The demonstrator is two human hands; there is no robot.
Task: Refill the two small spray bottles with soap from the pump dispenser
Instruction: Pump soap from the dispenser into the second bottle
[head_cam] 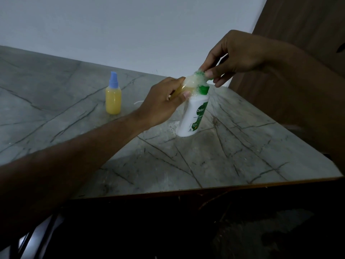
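From my head camera: my left hand (164, 101) holds the open spray bottle (183, 86) tilted, its long axis running up and to the right, mouth tucked right under the green pump head (204, 76) of the soap dispenser (192, 116) standing on the counter (242, 146). My right hand (240, 55) sits above, its fingers (210, 73) pinching the pump — froth hides the nozzle, so I can't tell how well spout and mouth line up. The other spray bottle (113, 100), capped and full of yellow soap, stands well apart to the left — seemingly finished.
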